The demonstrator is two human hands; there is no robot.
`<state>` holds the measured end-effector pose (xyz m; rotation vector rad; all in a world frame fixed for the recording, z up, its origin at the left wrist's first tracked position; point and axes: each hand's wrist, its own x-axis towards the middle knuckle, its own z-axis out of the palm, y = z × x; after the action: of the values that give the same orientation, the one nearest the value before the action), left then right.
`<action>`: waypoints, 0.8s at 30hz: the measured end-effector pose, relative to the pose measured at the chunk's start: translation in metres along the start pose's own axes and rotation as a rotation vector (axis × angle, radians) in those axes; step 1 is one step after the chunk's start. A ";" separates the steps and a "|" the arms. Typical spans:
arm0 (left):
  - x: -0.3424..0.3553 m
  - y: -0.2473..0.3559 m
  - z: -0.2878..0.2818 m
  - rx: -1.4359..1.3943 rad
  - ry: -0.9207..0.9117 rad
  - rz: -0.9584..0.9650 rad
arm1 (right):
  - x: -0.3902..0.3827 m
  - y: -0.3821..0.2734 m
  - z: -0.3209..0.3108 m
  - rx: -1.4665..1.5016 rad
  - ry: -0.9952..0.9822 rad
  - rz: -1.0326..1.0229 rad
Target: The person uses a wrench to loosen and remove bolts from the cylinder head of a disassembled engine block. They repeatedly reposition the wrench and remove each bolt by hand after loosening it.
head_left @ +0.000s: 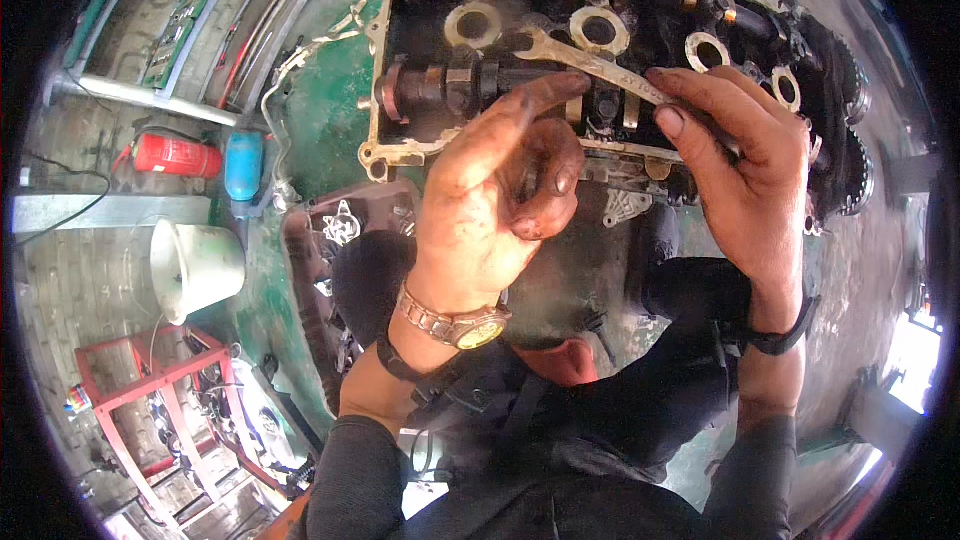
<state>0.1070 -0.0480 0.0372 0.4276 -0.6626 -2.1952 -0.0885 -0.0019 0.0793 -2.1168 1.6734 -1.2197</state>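
Note:
An open-end wrench (590, 65) is pinched between the thumb and fingers of my right hand (745, 130). Its forked jaw points left, over the engine's open top. My left hand (490, 175) is beside it, index finger stretched out to the wrench shaft; whether it touches cannot be told. The other fingers curl loosely, and I see nothing held in them. Under both hands lies the dark, oily engine cylinder head (375, 145), with camshafts (465, 80) and pale round rings (600, 30) showing. Toothed sprockets (855, 175) stand at its right end. My hands hide part of its near edge.
A brown tray (300, 240) with metal parts sits left of my legs. Further left are a red fire extinguisher (175, 155), a blue cylinder (243, 165), a white bucket (200, 265) and a red metal frame (150, 380). A tool rack (190, 25) stands at the upper left.

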 end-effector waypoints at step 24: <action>-0.007 -0.001 -0.002 -0.132 -0.008 0.089 | 0.032 -0.002 0.015 0.009 -0.110 -0.045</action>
<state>0.1113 -0.0425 0.0358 0.3145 -0.5269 -2.1421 -0.0756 -0.0343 0.0859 -2.1853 1.5799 -1.0979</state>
